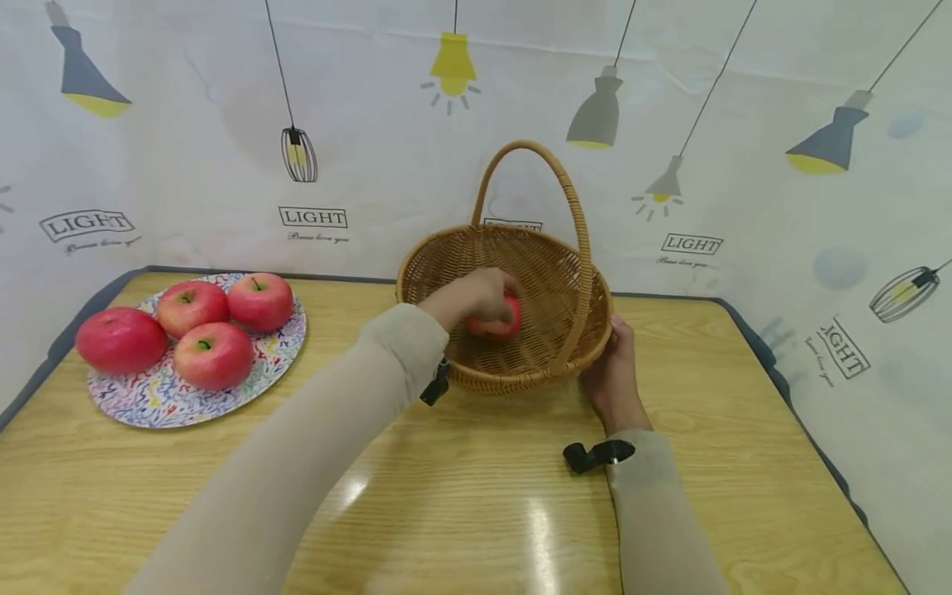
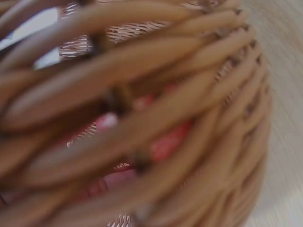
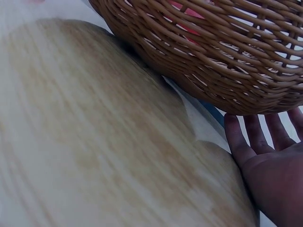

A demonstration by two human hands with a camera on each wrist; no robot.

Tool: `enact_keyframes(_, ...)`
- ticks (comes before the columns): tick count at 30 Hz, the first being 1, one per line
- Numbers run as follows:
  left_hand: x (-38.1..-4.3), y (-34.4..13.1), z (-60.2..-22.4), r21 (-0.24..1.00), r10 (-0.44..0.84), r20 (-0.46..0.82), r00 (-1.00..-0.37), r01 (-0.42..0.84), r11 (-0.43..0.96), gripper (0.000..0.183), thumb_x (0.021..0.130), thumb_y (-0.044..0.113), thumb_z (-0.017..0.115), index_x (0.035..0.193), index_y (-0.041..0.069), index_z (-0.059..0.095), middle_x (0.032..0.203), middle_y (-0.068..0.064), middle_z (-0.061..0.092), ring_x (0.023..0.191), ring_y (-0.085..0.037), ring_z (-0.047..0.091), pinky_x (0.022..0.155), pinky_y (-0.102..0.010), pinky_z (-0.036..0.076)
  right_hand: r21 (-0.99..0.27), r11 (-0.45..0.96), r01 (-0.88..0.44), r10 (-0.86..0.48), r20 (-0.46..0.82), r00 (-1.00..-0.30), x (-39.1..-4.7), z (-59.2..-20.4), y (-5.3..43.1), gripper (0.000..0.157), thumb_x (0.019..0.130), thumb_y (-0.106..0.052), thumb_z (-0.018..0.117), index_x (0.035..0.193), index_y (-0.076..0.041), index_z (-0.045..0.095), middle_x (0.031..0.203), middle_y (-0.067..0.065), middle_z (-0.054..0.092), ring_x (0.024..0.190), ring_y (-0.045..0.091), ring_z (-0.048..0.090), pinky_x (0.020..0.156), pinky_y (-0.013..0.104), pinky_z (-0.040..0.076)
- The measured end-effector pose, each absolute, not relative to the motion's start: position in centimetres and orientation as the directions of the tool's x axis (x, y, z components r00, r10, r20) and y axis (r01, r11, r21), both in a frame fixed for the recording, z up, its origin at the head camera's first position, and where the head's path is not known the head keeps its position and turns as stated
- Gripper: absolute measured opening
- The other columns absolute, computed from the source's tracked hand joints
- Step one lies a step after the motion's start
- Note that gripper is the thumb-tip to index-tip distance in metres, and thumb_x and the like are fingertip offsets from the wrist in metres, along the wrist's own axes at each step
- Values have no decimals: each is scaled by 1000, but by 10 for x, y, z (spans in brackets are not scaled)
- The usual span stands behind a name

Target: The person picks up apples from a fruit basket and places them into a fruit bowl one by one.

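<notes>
A brown wicker basket [image 1: 521,382] with a tall arched handle stands at the back middle, its opening facing partly toward me. Inside it, my left hand [image 1: 479,297] grips a red apple [image 1: 511,318], partly covered by the fingers. Through the weave in the left wrist view, patches of the red apple [image 2: 170,142] show. My right hand [image 1: 613,372] is at the basket's right side. Its straight fingers [image 3: 256,135] touch the basket's outer wall [image 3: 227,80] in the right wrist view; its thumb is hard to make out.
Several red apples [image 1: 214,355] lie on a round plate with a colourful squiggle pattern [image 1: 156,413] at the left of the wooden table [image 1: 446,496]. A white cloth printed with lamps [image 1: 372,149] hangs behind and along the sides.
</notes>
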State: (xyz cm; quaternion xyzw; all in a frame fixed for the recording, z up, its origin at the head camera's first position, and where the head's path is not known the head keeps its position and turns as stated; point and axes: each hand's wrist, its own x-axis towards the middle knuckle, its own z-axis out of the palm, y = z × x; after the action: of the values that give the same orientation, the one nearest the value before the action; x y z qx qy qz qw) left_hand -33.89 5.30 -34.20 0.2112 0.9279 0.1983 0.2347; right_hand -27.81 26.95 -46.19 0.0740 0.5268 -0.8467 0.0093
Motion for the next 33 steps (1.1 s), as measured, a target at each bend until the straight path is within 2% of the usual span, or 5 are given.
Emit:
enact_keyframes(6,-335,52,-342,497,509,-330,-795,313,810,32,93,25,73,120,9,65,131,-12,60,116,-24,57,85,-32,51,-891,-443,100,74,-147,-986,-277,-459,269,73,91,-57,43,157,-30,31,167,-1,23,156,19,17,130,37,5)
enact_keyframes(12,-332,50,-341,516,464,-395,-793,226,826,74,88,28,79,150,10,43,149,-13,48,134,-27,51,99,-37,53,-896,-433,102,69,-146,-987,-278,-458,268,74,91,-57,43,158,-29,30,167,-1,22,156,18,17,130,36,6)
enact_keyframes(16,-331,49,-343,541,469,-413,-781,204,816,88,86,21,81,158,15,31,158,-14,39,141,-31,46,102,-42,53,-884,-459,87,63,-131,-989,-279,-459,268,73,91,-57,44,157,-28,32,166,-1,23,155,17,18,130,35,7)
enact_keyframes(23,-331,46,-351,485,484,-436,-759,255,836,88,90,29,77,161,18,26,164,-12,31,150,-34,35,110,-49,48,-888,-453,75,58,-113,-992,-279,-461,269,72,91,-57,44,156,-29,33,165,-1,26,154,18,20,130,36,8)
enact_keyframes(33,-328,44,-356,405,473,-370,-800,320,857,80,80,30,85,148,9,48,143,-13,55,127,-28,58,102,-42,54,-894,-439,86,47,-118,-992,-277,-462,270,76,90,-59,44,159,-30,29,167,0,24,155,19,20,130,38,7)
